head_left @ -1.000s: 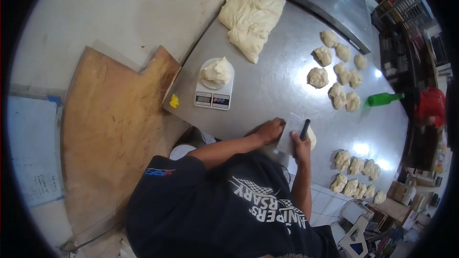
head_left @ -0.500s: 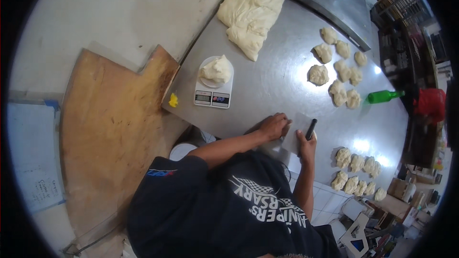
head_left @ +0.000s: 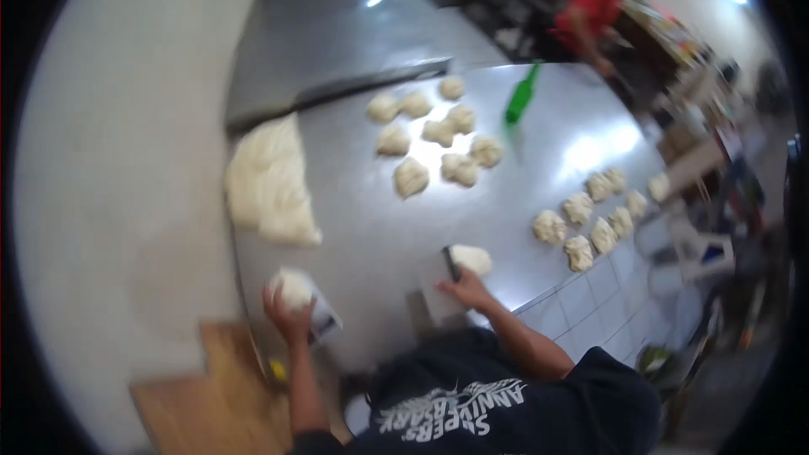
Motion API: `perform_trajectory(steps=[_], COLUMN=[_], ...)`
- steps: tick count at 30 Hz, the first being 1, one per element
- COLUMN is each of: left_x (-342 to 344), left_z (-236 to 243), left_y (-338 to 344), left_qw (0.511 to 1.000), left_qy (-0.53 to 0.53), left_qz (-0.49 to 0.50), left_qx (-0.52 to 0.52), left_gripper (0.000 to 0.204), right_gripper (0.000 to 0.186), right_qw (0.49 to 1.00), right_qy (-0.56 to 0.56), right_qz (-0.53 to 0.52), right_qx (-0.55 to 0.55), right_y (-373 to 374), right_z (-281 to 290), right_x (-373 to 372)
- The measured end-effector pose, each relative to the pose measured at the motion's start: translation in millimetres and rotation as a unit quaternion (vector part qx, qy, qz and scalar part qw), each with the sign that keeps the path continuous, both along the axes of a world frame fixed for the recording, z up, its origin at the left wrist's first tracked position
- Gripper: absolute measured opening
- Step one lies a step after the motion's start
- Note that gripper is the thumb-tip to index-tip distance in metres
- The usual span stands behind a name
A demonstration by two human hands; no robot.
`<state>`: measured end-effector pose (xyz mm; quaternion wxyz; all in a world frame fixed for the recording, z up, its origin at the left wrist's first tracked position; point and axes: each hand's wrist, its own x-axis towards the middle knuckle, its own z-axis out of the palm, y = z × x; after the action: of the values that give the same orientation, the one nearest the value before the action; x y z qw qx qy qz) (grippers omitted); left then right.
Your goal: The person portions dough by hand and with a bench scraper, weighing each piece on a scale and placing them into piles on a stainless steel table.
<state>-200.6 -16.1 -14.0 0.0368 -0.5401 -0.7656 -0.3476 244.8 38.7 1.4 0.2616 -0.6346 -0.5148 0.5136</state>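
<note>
At the left, my left hand (head_left: 288, 317) curls its fingers round a pale lump of dough (head_left: 292, 290) on the white kitchen scale (head_left: 327, 317); hand and dough hide much of the scale. My right hand (head_left: 468, 291) grips a dough scraper (head_left: 451, 265) by its black handle, with the flat blade over the steel table near the front edge. Just beyond the handle lies a small piece of dough (head_left: 472, 260), partly covered. A large slab of dough (head_left: 271, 181) spreads along the table's left side.
Several dough portions (head_left: 411, 177) sit mid-table, and another group of dough portions (head_left: 578, 208) is at the right. A green bottle (head_left: 522, 99) lies toward the far edge. Beyond the table is a person in red (head_left: 592, 13). A wooden board (head_left: 223, 388) is at lower left.
My left hand has left the scraper's side and reached the dough on the scale. The view has turned, and the person in red shows more fully. My right hand still holds the scraper.
</note>
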Motion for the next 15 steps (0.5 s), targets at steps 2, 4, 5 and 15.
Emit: perform_trajectory(steps=[2, 4, 5, 15], left_x=[-24.1, -9.4, -16.2, -67.2], left_z=[-26.0, -9.3, -16.4, -11.8], left_y=[-2.4, 8.1, 13.5, 30.3], left_qw=[0.999, 0.994, 0.992, 0.829], left_qy=[0.012, -0.076, -0.096, -0.548], left_qz=[0.033, 0.008, -0.016, 0.064], left_qx=[0.04, 0.081, 0.085, 0.087], left_gripper=[0.089, 0.082, 0.078, 0.04], right_gripper=[0.061, 0.057, 0.057, 0.061], right_qw=[0.999, 0.999, 0.999, 0.982], right_qy=[-0.022, 0.021, 0.011, 0.043], right_qz=[0.009, -0.013, -0.022, -0.183], right_qx=[0.027, 0.023, 0.022, -0.012], right_y=[-1.6, -8.4, -14.5, -70.1], right_z=[37.1, 37.7, 48.3, 35.7], right_x=[-26.2, -28.6, -28.6, 8.2])
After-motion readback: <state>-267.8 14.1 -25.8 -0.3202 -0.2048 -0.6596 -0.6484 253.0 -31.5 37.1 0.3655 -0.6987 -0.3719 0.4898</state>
